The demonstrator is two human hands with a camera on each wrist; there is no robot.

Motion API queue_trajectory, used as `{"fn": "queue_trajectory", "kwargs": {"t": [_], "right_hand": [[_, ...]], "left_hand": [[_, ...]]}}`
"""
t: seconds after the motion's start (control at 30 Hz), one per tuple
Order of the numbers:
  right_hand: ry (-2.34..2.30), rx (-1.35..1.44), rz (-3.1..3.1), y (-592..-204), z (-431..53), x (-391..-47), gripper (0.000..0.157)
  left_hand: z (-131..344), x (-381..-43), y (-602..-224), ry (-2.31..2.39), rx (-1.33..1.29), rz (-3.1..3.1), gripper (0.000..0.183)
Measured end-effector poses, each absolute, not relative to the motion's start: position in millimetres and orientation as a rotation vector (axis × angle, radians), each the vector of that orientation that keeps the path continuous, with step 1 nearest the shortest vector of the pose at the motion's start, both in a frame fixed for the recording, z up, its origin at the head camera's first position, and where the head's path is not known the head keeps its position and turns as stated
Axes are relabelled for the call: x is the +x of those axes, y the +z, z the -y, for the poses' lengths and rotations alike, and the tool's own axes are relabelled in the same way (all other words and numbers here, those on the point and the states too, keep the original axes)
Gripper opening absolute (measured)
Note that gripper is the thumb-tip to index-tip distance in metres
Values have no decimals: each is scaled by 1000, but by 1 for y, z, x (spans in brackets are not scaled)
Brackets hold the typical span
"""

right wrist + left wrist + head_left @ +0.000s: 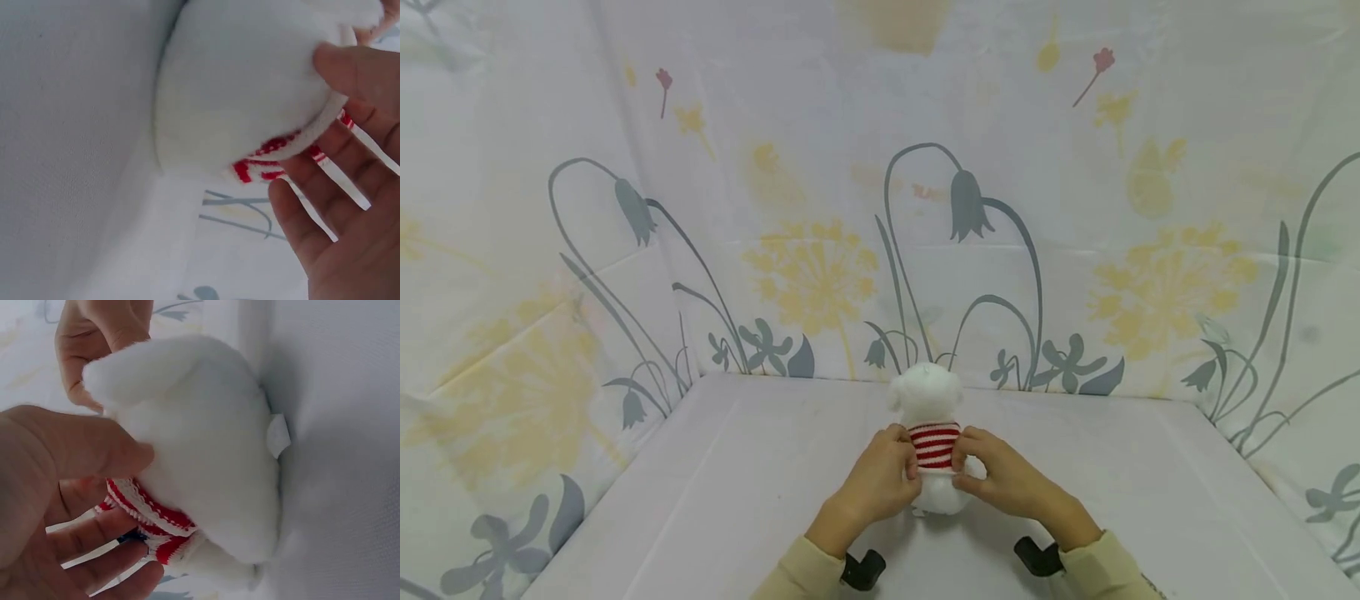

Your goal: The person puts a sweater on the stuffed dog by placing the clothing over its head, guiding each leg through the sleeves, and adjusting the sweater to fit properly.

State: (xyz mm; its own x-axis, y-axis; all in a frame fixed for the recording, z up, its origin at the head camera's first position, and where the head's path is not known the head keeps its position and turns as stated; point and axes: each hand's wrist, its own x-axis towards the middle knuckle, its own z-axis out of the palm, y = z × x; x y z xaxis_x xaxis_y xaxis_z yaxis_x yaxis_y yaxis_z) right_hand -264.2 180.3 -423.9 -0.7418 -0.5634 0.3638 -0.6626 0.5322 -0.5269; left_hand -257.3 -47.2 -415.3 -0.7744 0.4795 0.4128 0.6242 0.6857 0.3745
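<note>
A white stuffed animal (929, 392) sits upright on the white surface with its back to the head camera, wearing a red-and-white striped knit sweater (935, 447). My left hand (883, 472) holds its left side at the sweater's lower edge. In the left wrist view that thumb (128, 453) presses the white fur, fingers around by the knit. My right hand (1000, 472) grips the other side. The right wrist view shows its thumb (340, 65) near the hem, with the fingers spread along the striped sweater (262, 164). The toy's front is hidden in the head view.
A white-covered table (737, 467) lies under the toy. Behind and at both sides hangs a cloth (820, 100) printed with grey and yellow flowers. Black wrist devices (865, 570) show beneath both forearms. A small white tag (279, 435) sticks out from the toy's bottom.
</note>
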Motion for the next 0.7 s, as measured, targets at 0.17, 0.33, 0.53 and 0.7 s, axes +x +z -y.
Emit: {"fn": "queue_trajectory", "kwargs": {"t": [0.17,0.33,0.53,0.7], "right_hand": [[1065,1052,2668,-425,-185,-265,23],[1077,1042,2718,-426,-188,-265,19],[1091,1035,2724,-428,-190,-267,16],[1069,1046,2712,-429,-192,-268,17]], "left_hand": [[47,-259,-416,-750,-877,2676,24],[48,-262,-418,-782,-915,2713,22],[54,-267,-419,-828,-990,2737,22],[57,-269,-418,-826,-1043,2744,23]]}}
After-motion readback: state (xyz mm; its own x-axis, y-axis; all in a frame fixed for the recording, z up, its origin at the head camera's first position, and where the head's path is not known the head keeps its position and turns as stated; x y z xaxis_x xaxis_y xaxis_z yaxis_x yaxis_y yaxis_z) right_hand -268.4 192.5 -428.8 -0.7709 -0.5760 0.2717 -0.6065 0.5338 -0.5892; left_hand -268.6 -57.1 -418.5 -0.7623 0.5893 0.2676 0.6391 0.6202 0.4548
